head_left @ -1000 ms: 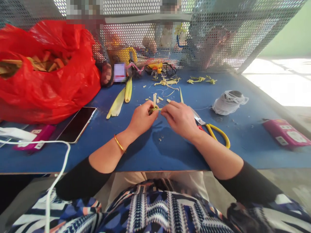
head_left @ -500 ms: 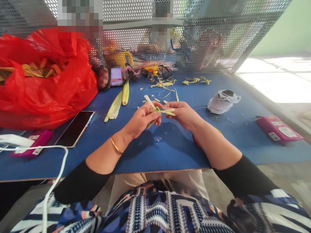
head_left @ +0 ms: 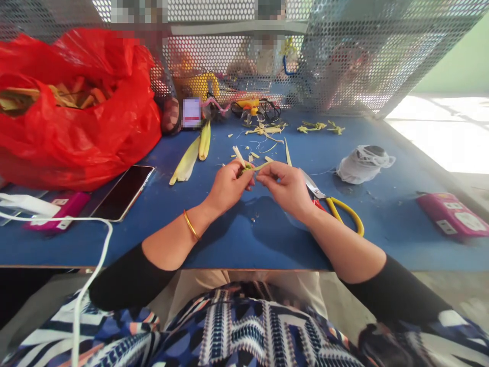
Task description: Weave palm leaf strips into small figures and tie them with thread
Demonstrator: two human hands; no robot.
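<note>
My left hand (head_left: 234, 184) pinches a small bundle of pale corn-husk-like strips (head_left: 239, 155), greenish where they meet at the fingertips. A narrow strip (head_left: 262, 166) runs from the bundle toward my right hand (head_left: 281, 186). The right thumb and fingers are pressed together close to the bundle; what they pinch is too small to make out. Scissors (head_left: 348, 209) with yellow and red handles lie beside the right wrist, partly hidden by it. Beyond the hands are loose husk scraps (head_left: 265, 130) and two larger husk pieces (head_left: 186, 162).
A red plastic bag (head_left: 126, 148) of husks stands at left, near a dark phone (head_left: 124, 194), a magenta pack (head_left: 74, 208) and a white cable (head_left: 105, 250). On the right are a white thread spool (head_left: 361, 165) and a pink pack (head_left: 453, 211). Perforated metal panel (head_left: 229, 61) rises behind.
The right hand has turned, its fingertips drawn together beside the bundle, and the strips that stuck out rightward show less. The view has shifted, and the scissors show beside the right wrist.
</note>
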